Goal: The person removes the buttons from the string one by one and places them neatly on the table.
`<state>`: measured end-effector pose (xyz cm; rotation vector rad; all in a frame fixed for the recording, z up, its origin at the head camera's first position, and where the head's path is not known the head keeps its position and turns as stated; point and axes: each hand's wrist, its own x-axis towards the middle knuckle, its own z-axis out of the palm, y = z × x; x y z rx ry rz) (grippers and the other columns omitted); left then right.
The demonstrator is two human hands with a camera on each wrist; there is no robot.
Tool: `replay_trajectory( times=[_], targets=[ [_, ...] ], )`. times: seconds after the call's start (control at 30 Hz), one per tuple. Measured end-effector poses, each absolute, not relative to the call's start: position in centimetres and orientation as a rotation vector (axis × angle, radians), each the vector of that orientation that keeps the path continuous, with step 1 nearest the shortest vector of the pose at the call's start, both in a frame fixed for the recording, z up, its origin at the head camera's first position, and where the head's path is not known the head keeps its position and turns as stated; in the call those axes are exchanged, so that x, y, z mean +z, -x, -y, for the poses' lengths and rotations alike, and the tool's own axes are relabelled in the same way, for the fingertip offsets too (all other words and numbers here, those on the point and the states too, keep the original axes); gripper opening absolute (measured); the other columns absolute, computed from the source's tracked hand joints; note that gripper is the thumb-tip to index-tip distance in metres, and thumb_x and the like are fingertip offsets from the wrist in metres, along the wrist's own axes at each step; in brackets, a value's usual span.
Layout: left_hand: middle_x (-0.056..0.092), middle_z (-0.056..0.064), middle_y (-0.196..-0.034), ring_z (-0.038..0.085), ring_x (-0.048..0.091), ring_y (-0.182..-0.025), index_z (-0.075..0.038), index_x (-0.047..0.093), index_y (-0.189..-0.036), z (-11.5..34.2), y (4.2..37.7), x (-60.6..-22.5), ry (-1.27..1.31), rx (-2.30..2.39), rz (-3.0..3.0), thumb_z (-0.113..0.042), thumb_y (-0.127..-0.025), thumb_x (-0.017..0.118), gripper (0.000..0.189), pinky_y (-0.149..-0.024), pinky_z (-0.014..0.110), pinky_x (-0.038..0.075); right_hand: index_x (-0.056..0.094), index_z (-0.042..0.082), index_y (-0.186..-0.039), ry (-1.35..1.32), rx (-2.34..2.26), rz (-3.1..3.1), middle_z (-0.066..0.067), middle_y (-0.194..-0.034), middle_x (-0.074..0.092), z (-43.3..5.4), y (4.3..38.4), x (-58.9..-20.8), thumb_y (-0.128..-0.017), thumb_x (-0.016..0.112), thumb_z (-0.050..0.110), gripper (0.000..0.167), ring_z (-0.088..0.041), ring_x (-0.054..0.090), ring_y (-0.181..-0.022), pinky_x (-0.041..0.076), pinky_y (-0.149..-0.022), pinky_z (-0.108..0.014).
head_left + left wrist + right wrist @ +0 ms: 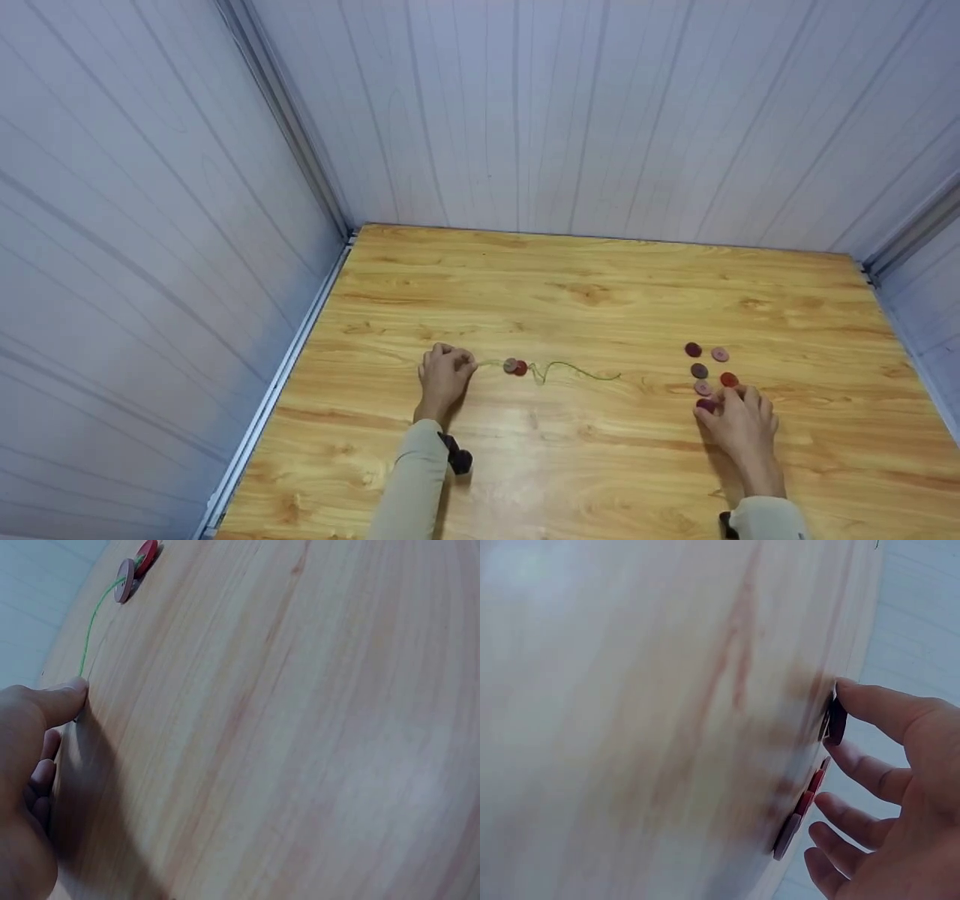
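My left hand (445,376) pinches one end of a thin green string (91,626) between thumb and forefinger, low over the table. Threaded on that string are a mauve button (124,580) and a red button (147,556), lying against each other. From them the string's other end trails in loose bends to the right. On the right side my right hand (744,429) holds a dark magenta button (706,405) between thumb and forefinger, tilted on its edge in the right wrist view. Its other fingers are spread and bent above the tabletop.
Just beyond the right hand lie several loose buttons: a dark red button (693,349), two pink ones, a grey-purple button (699,370) and an orange-red button (728,379). The wooden table (585,465) meets pale panel walls (525,112) at the back and sides.
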<state>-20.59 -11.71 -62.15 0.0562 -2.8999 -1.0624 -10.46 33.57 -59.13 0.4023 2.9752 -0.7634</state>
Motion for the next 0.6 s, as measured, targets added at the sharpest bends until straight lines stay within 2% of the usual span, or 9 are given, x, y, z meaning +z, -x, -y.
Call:
replay_trajectory(
  times=[0.43,0.6],
  targets=[
    [0.055,0.004,-0.111,0.027,0.045,-0.105,-0.026,0.067,-0.08,11.8,20.46,-62.11,-0.042,-1.068,2.879,-0.031,-0.086,0.071,0.008,-0.093,0.049,0.029,0.055,0.001,-0.109,-0.435,-0.74,-2.975,-0.035,-0.137,0.029,-33.65,10.43,-59.28,-0.089,0.065,0.034,0.04,-0.058,0.019,-0.125,0.015,-0.097,-0.069],
    [0.055,0.006,-0.114,0.028,0.045,-0.108,-0.025,0.069,-0.083,11.82,20.36,-62.06,-0.016,-1.07,2.878,-0.031,-0.087,0.07,0.008,-0.094,0.051,0.029,0.054,0.0,-0.111,-0.437,-0.736,-2.981,-0.036,-0.138,0.028,-33.48,10.52,-59.13,-0.09,0.064,0.033,0.04,-0.058,0.018,-0.125,0.015,-0.097,-0.069]
  ],
)
